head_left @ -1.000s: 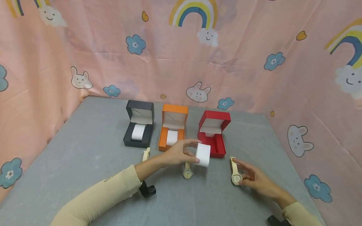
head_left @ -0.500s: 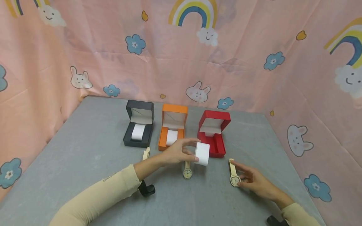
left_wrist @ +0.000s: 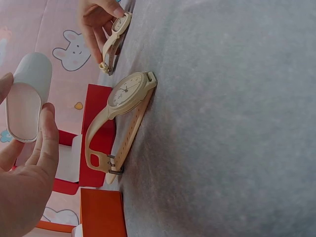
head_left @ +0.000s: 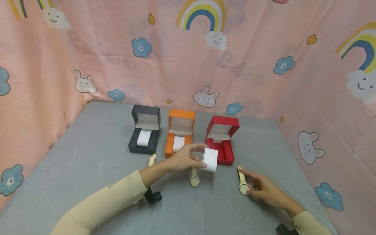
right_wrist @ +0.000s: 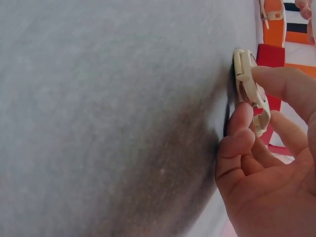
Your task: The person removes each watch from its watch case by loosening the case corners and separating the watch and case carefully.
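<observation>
My left hand [head_left: 184,158] holds a white watch cushion [head_left: 210,159] between thumb and fingers, just in front of the open red watch box [head_left: 226,151]. In the left wrist view the cushion [left_wrist: 38,76] turns its hollow end to the camera. My right hand [head_left: 265,190] pinches a cream wristwatch [head_left: 243,183] at the table, right of the red box. In the right wrist view one digit presses on the face of that watch [right_wrist: 251,81] and others lie below it. Another cream watch [head_left: 195,178] lies under my left hand, with part of its strap hidden.
A dark grey box [head_left: 144,140] and an orange box [head_left: 169,143] stand left of the red one, lids up, each with a white cushion inside. A third cream strap [head_left: 152,160] shows behind my left forearm. Pink printed cloth [head_left: 252,81] borders the grey table [head_left: 97,156].
The watch at my right hand has shifted slightly left and towards me, the hand moving with it. My left hand keeps the cushion in nearly the same place.
</observation>
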Motion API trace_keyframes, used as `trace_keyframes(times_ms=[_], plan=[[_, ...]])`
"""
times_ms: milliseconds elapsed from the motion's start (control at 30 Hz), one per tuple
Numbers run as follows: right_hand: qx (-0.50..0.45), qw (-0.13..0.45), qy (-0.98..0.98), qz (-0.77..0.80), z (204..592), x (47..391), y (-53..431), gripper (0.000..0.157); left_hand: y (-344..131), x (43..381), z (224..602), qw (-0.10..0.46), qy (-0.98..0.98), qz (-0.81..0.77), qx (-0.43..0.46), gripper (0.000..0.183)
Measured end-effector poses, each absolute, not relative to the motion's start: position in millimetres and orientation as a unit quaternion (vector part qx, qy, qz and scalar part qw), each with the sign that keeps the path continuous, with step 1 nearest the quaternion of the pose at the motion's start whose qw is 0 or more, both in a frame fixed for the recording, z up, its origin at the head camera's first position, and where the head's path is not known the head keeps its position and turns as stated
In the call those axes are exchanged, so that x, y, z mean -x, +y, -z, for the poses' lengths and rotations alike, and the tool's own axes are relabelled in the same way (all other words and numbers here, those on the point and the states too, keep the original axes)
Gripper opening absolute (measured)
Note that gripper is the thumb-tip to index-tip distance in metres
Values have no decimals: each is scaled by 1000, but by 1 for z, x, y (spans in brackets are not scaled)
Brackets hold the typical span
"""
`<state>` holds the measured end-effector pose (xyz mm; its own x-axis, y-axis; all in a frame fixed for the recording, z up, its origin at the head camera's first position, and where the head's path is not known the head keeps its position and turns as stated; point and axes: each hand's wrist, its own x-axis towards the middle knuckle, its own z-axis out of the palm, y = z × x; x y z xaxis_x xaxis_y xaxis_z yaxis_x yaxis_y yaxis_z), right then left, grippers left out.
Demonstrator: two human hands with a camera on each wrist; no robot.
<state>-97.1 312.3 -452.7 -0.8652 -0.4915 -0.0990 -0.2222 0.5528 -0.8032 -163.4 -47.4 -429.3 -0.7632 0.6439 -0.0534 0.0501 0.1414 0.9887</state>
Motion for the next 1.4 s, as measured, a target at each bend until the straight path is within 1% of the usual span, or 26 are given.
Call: trace_keyframes(times_ms=[200, 367, 467, 700, 967, 1267, 1400], plan=[[209, 175, 860, 431, 453, 99, 315, 74, -47, 163, 430, 241, 718, -607, -242, 68], [217, 177, 856, 434, 453, 100, 317, 73, -47, 163, 430, 241, 716, -609, -243, 68], [211, 172, 858, 435, 453, 100, 318, 70, -47, 163, 429, 243, 715, -609, -243, 68], [177, 150, 879, 416, 448, 103, 318, 55, -46, 164, 429, 247, 713, -610, -242, 68], [147, 144, 900, 384, 439, 112, 317, 53, -43, 164, 428, 244, 712, -614, -238, 66], [182, 106, 897, 389, 437, 121, 316, 50, -39, 168, 428, 234, 717, -609, -243, 67], [188, 103, 897, 387, 438, 127, 315, 50, -36, 171, 427, 233, 717, -610, -245, 68]])
